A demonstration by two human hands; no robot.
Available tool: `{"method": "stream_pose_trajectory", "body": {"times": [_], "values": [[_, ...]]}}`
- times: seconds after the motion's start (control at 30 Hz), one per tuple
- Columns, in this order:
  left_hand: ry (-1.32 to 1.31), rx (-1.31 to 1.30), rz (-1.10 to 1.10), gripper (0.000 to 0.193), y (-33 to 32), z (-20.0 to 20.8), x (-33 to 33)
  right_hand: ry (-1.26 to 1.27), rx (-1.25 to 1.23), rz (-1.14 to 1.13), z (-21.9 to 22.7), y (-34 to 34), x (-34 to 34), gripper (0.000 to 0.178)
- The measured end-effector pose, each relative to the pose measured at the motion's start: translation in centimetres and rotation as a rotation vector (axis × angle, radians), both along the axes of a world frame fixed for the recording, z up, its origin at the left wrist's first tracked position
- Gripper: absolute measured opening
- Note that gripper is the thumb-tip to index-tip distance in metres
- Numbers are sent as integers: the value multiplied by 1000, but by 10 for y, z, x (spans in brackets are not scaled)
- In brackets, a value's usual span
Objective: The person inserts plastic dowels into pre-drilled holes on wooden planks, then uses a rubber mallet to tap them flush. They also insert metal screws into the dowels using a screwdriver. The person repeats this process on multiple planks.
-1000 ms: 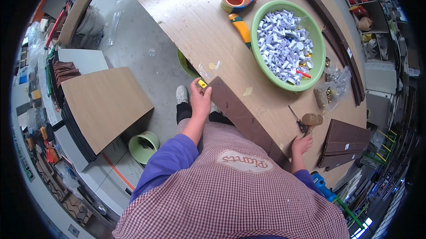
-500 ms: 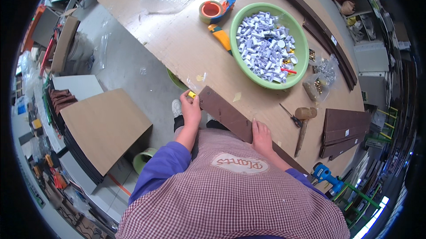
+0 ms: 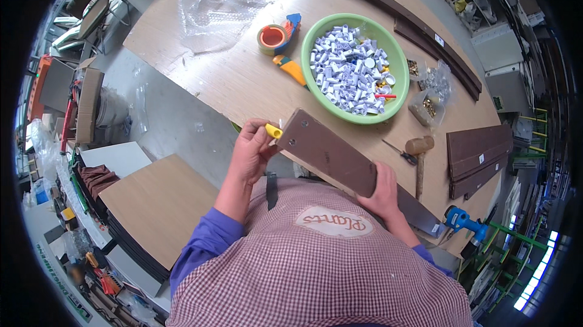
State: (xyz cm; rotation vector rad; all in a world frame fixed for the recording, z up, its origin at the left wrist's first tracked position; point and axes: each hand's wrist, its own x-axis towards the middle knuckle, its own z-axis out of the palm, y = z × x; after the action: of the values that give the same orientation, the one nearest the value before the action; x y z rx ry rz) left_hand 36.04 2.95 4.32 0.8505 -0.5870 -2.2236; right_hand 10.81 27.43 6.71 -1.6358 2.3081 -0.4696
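Observation:
Between the fingertips of my left hand (image 3: 250, 149) is a small yellow plastic tube fitting (image 3: 273, 131), its round hole showing. It is at the left end of a long brown board (image 3: 334, 158), beside that end's edge; I cannot tell whether the two touch. Two round holes mark the board near that end. My right hand (image 3: 382, 192) grips the board farther along, thumb on its top face and fingers out of sight beneath. The board slants across in front of my apron, over the table's near edge. Beyond it stands a green basin (image 3: 365, 118) full of white plastic fittings (image 3: 349, 72).
On the table (image 3: 237, 90) lie a tape dispenser (image 3: 273, 36), a yellow utility knife (image 3: 291, 70), a screwdriver (image 3: 408, 157), a mallet (image 3: 420, 146) and bags of metal hardware (image 3: 427, 108). Brown boards (image 3: 477, 154) lie at right, near a blue power tool (image 3: 464, 222). A cardboard-topped stack (image 3: 161, 205) stands left.
The board's left end has come up closer to me, and its holes show more clearly. My left hand has risen with the yellow fitting. The view has shifted slightly.

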Motion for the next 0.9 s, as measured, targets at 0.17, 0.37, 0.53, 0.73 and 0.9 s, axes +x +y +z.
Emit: {"method": "stream_pose_trajectory", "body": {"times": [0.17,0.37,0.53,0.73,0.9], "values": [[439,-142,-88,51,8,30,-6,36,-56,22,37,8,3,93],[366,-442,-89,49,8,50,-9,47,-97,24,52,6,8,94],[419,-153,-17,48,8,55,-12,32,-65,53,56,9,12,99],[184,206,59,27,14,39,-11,154,-10,14,37,-14,21,108],[-203,-85,-462,29,39,15,-10,125,-2,27,35,-63,34,112]]}}
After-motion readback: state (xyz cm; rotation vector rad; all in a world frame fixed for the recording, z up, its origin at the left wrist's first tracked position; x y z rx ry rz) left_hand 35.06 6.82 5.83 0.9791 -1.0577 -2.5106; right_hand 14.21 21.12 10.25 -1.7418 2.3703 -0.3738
